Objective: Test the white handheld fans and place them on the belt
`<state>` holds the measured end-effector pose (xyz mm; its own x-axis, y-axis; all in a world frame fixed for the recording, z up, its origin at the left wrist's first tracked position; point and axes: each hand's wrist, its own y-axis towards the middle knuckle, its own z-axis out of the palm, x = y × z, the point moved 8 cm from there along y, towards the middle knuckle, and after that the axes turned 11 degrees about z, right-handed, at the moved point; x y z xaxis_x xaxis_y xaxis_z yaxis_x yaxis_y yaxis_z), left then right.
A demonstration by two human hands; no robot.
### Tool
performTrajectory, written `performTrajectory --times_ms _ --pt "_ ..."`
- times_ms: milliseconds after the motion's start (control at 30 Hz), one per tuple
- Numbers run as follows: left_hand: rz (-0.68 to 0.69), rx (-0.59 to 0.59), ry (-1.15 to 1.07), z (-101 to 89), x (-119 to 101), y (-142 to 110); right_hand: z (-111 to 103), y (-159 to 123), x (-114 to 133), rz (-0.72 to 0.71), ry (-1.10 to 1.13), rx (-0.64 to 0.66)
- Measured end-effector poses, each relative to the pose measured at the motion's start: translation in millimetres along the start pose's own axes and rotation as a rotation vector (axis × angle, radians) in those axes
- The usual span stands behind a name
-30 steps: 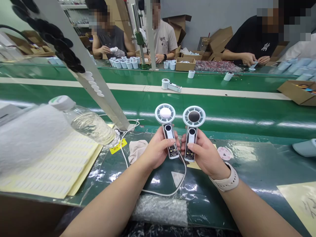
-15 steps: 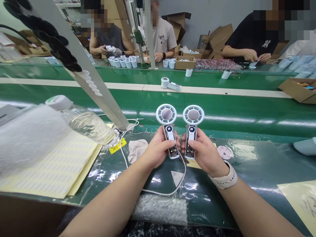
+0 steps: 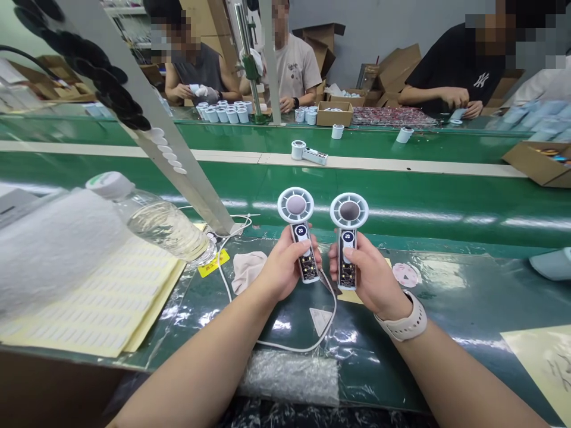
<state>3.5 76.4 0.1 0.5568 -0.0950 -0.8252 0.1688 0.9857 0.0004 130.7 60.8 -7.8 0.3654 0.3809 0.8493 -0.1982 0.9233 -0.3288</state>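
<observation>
My left hand [image 3: 283,270] grips a white handheld fan [image 3: 298,232] by its handle, with the thumb over the front. My right hand [image 3: 363,270] holds a matching fan [image 3: 348,238] upright the same way. Each fan has a round ring head, a small lit screen reading 20 and a see-through lower handle showing a circuit board. A white cable [image 3: 332,312] curves over the dark green mat [image 3: 370,351] beneath them. Its link to either fan is hidden. A beige cloth [image 3: 248,271] lies left of my left hand.
A water bottle [image 3: 165,229] lies on a white towel [image 3: 53,249] beside yellow label sheets [image 3: 102,303]. A grey diagonal beam [image 3: 178,148] crosses the left. Bubble wrap [image 3: 289,377] lies nearer me. Beyond a green conveyor [image 3: 357,190], several co-workers handle parts.
Both fan screens now show 20, and the fan centres look grey instead of white and dark. My left hand has tilted its fan slightly left.
</observation>
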Motion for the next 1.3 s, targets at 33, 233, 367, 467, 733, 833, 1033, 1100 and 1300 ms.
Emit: performTrajectory --times_ms 33,233,367,467,733,833,1033,1100,1300 --pt "0.001 0.015 -0.001 1.3 -0.3 -0.1 -0.2 0.2 -0.4 0.006 0.003 -0.005" --pt "0.041 0.091 0.067 6.1 -1.4 -1.2 0.2 0.3 1.1 -0.009 -0.014 0.008" --pt "0.032 0.063 0.071 2.0 2.1 0.4 -1.3 1.0 -0.4 -0.002 0.002 -0.004" --pt "0.018 0.038 0.053 -0.3 4.3 1.8 -2.1 2.4 -2.0 0.008 0.012 -0.016" --pt "0.016 -0.004 0.048 0.2 2.9 3.5 -2.7 4.2 -1.1 0.047 0.035 -0.032" --pt "0.008 -0.005 0.054 0.6 4.2 3.3 -2.5 3.5 -0.1 0.041 0.027 -0.039" --pt "0.026 0.003 0.115 -2.1 3.6 4.1 -1.1 1.4 0.7 0.030 -0.005 -0.044" --pt "0.038 0.026 0.157 -3.0 3.6 4.7 -1.5 1.1 1.6 0.018 -0.013 -0.043" --pt "0.064 0.005 0.228 -9.5 5.9 4.5 -6.1 5.0 1.4 -0.002 0.067 0.013"
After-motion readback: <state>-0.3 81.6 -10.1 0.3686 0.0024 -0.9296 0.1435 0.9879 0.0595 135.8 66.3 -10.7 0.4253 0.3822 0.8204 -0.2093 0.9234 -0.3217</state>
